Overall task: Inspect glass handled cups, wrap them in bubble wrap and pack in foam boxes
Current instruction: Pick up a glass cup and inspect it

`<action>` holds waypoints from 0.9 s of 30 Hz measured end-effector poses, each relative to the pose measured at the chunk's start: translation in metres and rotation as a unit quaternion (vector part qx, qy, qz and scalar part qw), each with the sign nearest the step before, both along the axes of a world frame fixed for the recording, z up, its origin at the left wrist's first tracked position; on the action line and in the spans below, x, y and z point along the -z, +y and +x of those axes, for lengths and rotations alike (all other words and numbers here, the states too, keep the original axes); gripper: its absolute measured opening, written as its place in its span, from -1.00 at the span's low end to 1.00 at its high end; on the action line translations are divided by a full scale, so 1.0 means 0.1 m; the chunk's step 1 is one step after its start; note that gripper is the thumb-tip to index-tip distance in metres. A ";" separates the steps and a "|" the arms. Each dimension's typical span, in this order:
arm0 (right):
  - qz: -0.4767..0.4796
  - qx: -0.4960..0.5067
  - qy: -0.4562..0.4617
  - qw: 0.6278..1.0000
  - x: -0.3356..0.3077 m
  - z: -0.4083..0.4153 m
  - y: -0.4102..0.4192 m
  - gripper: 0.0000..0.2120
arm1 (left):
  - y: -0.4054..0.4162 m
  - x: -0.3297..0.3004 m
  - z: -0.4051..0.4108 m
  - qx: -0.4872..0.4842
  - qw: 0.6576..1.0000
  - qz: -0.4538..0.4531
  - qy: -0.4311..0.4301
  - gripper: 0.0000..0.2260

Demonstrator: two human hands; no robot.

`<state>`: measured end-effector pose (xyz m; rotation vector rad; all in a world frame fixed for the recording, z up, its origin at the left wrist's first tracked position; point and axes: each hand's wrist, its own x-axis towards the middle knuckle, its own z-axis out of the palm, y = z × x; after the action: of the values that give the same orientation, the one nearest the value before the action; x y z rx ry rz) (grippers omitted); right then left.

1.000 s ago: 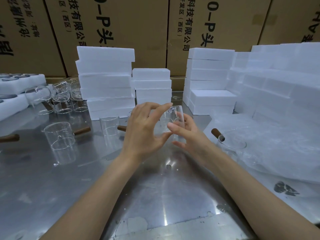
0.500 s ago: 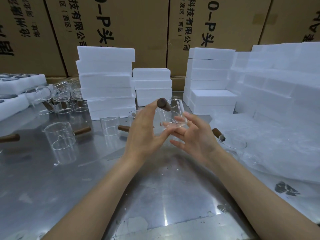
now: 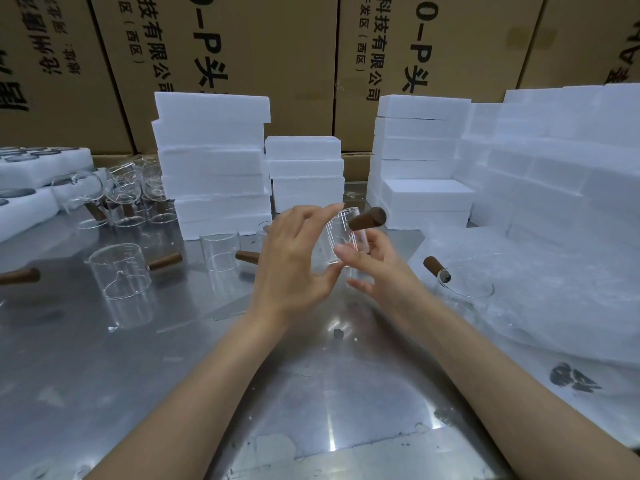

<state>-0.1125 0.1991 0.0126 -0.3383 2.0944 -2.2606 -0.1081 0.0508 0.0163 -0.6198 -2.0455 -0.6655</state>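
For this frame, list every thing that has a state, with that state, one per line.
Left hand: pinches the held cup.
Right hand: holds the held cup from below.
Held cup: lifted off the table, tilted, brown handle toward the camera.
Cup on bubble wrap: unwrapped, lying tilted.
Near-left cup: upright on the table, empty.
Foam boxes: stacked.

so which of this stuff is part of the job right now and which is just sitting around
In use:
held glass cup
left hand
right hand
bubble wrap
foam boxes

Lying about:
cardboard cartons
dark smudge
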 end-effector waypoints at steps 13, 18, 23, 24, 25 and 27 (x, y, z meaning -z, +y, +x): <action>-0.070 -0.065 -0.056 0.994 -0.07 0.04 0.06 -0.52 | -0.04 0.03 -0.04 0.052 0.985 0.117 -0.114 -0.43; -0.051 -0.053 -0.048 0.996 -0.06 0.02 0.05 -0.59 | -0.06 0.01 -0.03 0.032 0.991 0.118 -0.053 -0.49; -0.010 0.000 -0.006 1.000 -0.04 0.03 0.03 -0.33 | -0.07 0.03 -0.04 0.016 0.995 0.090 -0.050 -0.43; -0.009 0.003 -0.001 1.000 -0.04 0.03 0.04 -0.34 | -0.06 0.03 -0.04 0.023 0.994 0.086 -0.059 -0.41; -0.012 0.005 0.002 1.000 -0.04 0.03 0.04 -0.35 | -0.06 0.02 -0.04 0.035 0.993 0.084 -0.071 -0.38; -0.026 0.006 -0.002 1.000 -0.04 0.02 0.05 -0.36 | -0.06 0.01 -0.03 0.075 0.986 0.092 -0.116 -0.28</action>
<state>-0.1101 0.2039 0.0164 -0.3239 2.0444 -2.3231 -0.1108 0.0447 0.0157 -0.6160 -2.1304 -1.0464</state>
